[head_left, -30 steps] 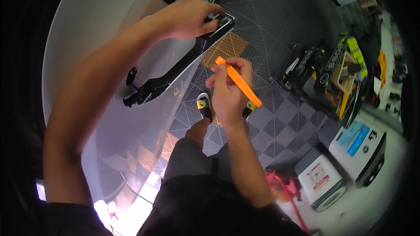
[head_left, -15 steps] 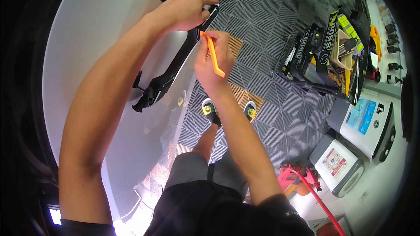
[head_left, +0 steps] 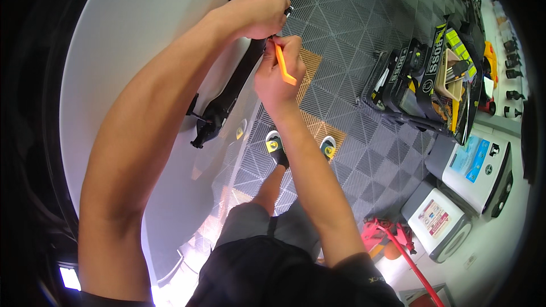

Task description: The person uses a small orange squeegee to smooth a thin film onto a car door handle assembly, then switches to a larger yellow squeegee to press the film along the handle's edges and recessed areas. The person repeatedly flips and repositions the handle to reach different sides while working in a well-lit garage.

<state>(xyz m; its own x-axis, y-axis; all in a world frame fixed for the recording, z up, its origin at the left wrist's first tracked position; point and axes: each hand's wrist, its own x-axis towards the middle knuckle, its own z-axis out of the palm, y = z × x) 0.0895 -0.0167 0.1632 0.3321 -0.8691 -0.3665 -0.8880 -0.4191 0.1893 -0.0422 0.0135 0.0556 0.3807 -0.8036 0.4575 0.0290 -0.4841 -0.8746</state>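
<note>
Prying at the black trim strip (head_left: 227,94) on the white car panel (head_left: 131,40), my right hand (head_left: 278,74) clamped the orange pry tool (head_left: 282,65); left hand (head_left: 259,14) gripped the strip's upper end. Next, I judged, gentle levering.

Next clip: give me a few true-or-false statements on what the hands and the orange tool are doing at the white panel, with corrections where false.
1. The right hand holds an orange pry tool. True.
2. The left hand rests on the floor tiles. False: it grips the upper end of the black trim on the white panel.
3. The tool's tip is at the trim, beside the left hand. True.
4. The black trim lies flat on the floor. False: it sits against the white panel, its lower end standing off from it.
5. The tool case stands open on the floor to the person's right. True.
</note>
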